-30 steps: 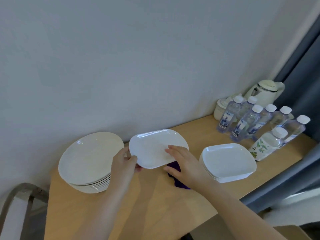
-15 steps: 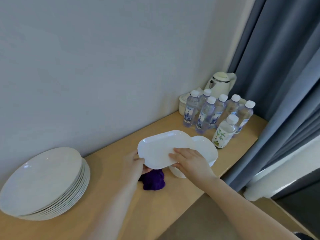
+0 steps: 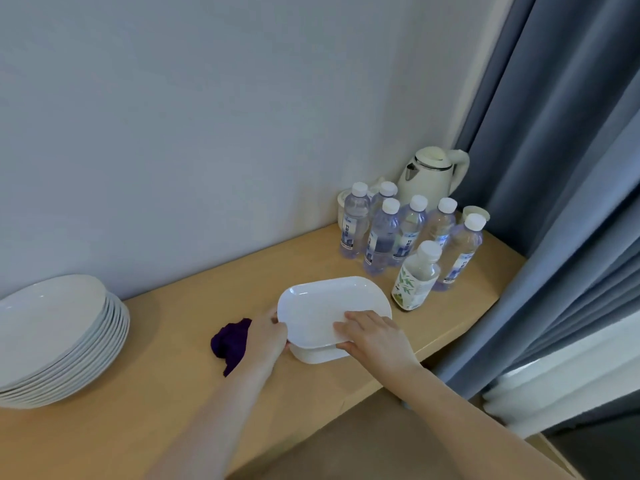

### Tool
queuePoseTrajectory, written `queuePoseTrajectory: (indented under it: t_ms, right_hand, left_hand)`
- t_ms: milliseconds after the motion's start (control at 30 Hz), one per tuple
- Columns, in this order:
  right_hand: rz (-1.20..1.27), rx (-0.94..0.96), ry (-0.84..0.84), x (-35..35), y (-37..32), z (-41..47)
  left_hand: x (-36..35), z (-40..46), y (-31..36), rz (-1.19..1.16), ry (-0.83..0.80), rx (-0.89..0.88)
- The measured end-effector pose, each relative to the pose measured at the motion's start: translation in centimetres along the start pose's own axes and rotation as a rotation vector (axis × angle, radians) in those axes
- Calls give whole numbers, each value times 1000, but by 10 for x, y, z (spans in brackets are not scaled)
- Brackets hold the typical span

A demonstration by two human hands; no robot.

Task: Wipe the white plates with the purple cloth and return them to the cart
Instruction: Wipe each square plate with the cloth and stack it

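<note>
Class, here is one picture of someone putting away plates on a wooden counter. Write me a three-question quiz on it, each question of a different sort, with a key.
1. True or false: the purple cloth lies on the rectangular plate.
2. Which hands hold that plate? A) left only B) right only C) both
3. Fill in: behind the water bottles stands a white ____.

Key:
1. False; it lies on the counter beside the left hand.
2. C; the right hand grips it too.
3. Kettle.
</note>
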State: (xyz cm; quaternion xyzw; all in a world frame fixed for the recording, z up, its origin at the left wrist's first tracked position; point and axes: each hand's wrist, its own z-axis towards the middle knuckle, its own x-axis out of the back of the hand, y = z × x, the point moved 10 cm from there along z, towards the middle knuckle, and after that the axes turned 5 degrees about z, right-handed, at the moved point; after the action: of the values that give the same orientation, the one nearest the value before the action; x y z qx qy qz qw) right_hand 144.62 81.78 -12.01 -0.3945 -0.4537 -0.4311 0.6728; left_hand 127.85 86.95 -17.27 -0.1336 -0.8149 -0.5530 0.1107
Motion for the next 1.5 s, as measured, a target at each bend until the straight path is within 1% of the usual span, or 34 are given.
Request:
queuePoseTrajectory:
  t_ms: [133,267,367,533,700,767,833,867,933,1000,1033,1067,1133,1200,1267,1333,1400,1500]
  right_hand:
    - [11,-33,-54,-11,14,-6]
    - [118,-87,-160,-33,28,-9]
    - [128,-86,-248,-50,35,-9]
    - [146,-108,-270,-59,40,-10]
    - [187,-117,-290,-67,39,-8]
    - [195,-109,-285,-67,37,-9]
    - [201,-97,-261,-66,35,-10]
    - [208,-95,-237,-64,35,-11]
    - [221,-110,-200,-61,34,-10]
    - [220,-138,-158,-57,33,-9]
    - [217,-151,-122,-53,33,-7]
    - [216,-167,-85,-49,34,-4]
    - [217,-225,-80,-47,39,0]
    - [207,-295,-107,-50,49,2]
    - [209,-374,-90,-46,59,3]
    - [248,-468,-60,-41,70,3]
    - [312,-579,-22,-38,83,-2]
    - [389,-721,25,-42,99,-12]
  left_hand:
    - [-9,4,-8,76,67,41]
    - [-15,4,-12,90,124,54]
    - [-17,3,-16,119,156,54]
    - [-16,-3,-8,189,240,-47]
    - [-12,-2,0,265,276,-158]
    - [-10,0,0,352,288,-158]
    - [-11,-1,3,526,316,-172]
    - [-12,-3,7,668,343,-211]
    - [-29,-9,18,921,339,-375]
    - [-52,-18,23,1009,274,-547]
    - [-60,-20,24,1031,252,-594]
    - [-66,-22,25,1051,240,-620]
    - [-71,-21,26,1085,219,-642]
    - [-70,-17,24,1090,203,-626]
    - [-64,-11,20,1058,210,-584]
    - [-50,-3,16,1010,254,-500]
    - [-36,5,8,967,259,-397]
    - [-19,12,-9,720,223,-270]
